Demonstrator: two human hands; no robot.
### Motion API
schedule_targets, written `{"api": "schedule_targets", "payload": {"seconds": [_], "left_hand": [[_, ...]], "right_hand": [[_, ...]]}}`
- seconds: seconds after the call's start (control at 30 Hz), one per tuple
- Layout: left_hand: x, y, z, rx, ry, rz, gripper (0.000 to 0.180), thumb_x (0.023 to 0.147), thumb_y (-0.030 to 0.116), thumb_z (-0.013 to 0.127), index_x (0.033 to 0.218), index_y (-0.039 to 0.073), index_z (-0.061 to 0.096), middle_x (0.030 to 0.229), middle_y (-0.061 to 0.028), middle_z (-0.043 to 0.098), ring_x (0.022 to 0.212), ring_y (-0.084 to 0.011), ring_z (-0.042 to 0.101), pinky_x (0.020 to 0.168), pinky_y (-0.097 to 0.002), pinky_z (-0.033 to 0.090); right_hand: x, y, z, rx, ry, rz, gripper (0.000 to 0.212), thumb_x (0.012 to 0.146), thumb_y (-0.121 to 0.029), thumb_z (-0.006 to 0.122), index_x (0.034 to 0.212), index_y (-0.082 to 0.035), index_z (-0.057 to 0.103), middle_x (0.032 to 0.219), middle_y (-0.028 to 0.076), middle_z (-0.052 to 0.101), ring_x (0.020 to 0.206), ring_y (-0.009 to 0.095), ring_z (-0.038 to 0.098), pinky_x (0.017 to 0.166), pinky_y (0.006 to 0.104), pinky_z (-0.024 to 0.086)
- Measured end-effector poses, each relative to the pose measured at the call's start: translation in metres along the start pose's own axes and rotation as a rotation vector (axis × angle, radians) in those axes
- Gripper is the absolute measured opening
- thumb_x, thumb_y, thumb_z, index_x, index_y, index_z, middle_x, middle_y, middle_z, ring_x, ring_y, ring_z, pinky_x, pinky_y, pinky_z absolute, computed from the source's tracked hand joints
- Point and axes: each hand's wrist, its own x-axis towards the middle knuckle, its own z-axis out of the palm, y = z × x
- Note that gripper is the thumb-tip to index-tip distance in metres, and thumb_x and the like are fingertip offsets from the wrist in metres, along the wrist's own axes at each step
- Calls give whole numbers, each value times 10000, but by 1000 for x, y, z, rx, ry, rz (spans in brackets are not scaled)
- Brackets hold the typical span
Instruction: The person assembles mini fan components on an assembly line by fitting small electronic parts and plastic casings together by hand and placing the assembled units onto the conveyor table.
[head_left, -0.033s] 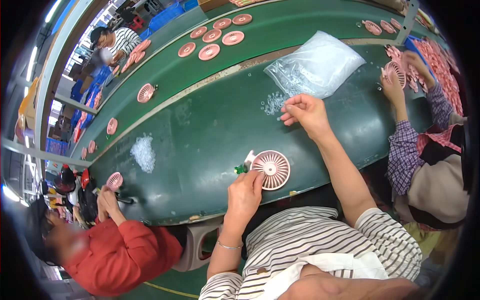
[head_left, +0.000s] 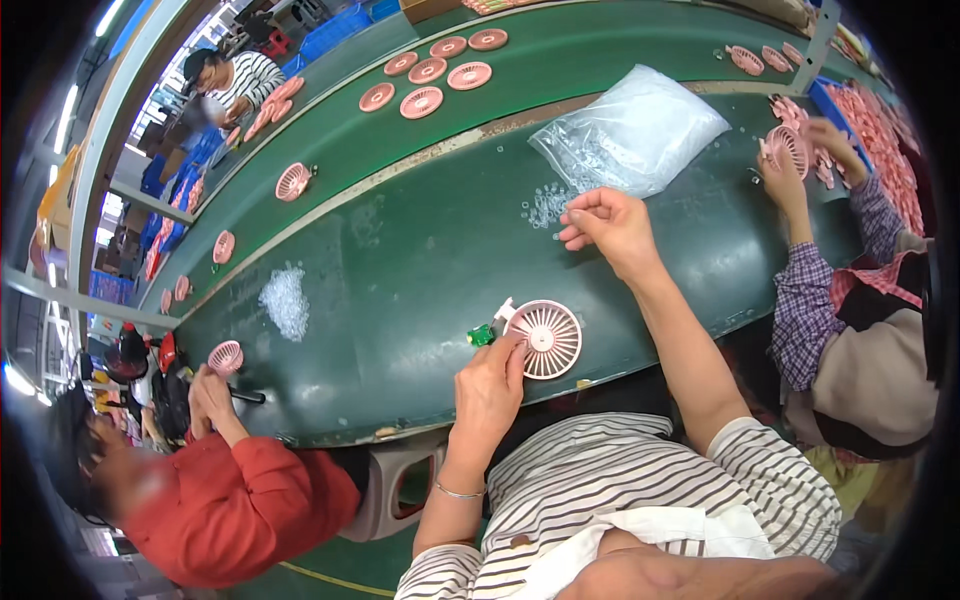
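Observation:
My left hand (head_left: 489, 380) grips the near left rim of a round pale pink fan housing (head_left: 556, 340) with dark slots, thumb over its edge. The housing rests on the green bench close to the front edge. At its upper left is a short pink stub, with a small green part (head_left: 481, 335) beside my fingers. Farther off, my right hand (head_left: 610, 228) hovers with thumb and forefinger pinched together; anything between them is too small to make out. Small clear rings (head_left: 548, 204) lie scattered just beyond it, by a clear plastic bag (head_left: 640, 130) filled with whitish pieces.
Another heap of clear pieces (head_left: 285, 303) lies left. Pink round parts (head_left: 427, 70) sit on the green belt (head_left: 340, 165) behind. At left a person in red (head_left: 250, 500) holds a pink housing; at right another person handles one beside a blue bin (head_left: 828, 102) of pink parts.
The green part beside my left hand has turned slightly and shows more of its face. The pink housing has shifted very little. My right hand stays nearly where it was.

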Motion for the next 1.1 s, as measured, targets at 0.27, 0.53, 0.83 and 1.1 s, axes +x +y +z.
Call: {"api": "schedule_targets", "payload": {"seconds": [0.27, 0.53, 0.83, 1.1], "left_hand": [[1, 5, -15, 92, 160, -76, 512, 790, 221, 684, 1242, 48, 515, 1171, -162, 562, 1140, -320, 475, 930, -405, 356], [-9, -13, 41, -454, 263, -190, 404, 794, 47, 640, 1184, 15, 540, 1024, -144, 646, 1010, -248, 589, 915, -366, 417], [0, 5, 53, -896, 144, -199, 386, 837, 1, 617, 1210, -35, 521, 1078, -117, 593, 965, -148, 575, 868, -279, 461], [7, 6, 59, -838, 226, -118, 407, 837, -13, 639, 1226, -37, 525, 1057, -75, 581, 939, -120, 563, 856, -250, 458]], "right_hand": [[-42, -4, 21, -260, -86, -54, 75, 807, -21, 650, 877, 4, 642, 792, 18, 633, 654, 50, 556, 593, 184, 453], [-88, 37, 51, -476, -112, -253, 81, 817, -30, 635, 879, 22, 623, 792, 61, 641, 732, 103, 613, 669, 268, 519], [-86, 41, 35, -169, 111, -139, 100, 850, -16, 617, 934, 38, 611, 839, 64, 645, 736, 102, 619, 663, 228, 512], [-76, 24, 21, 181, -27, 193, 141, 808, -22, 665, 929, 46, 634, 845, 89, 659, 728, 118, 631, 666, 241, 520]]}}
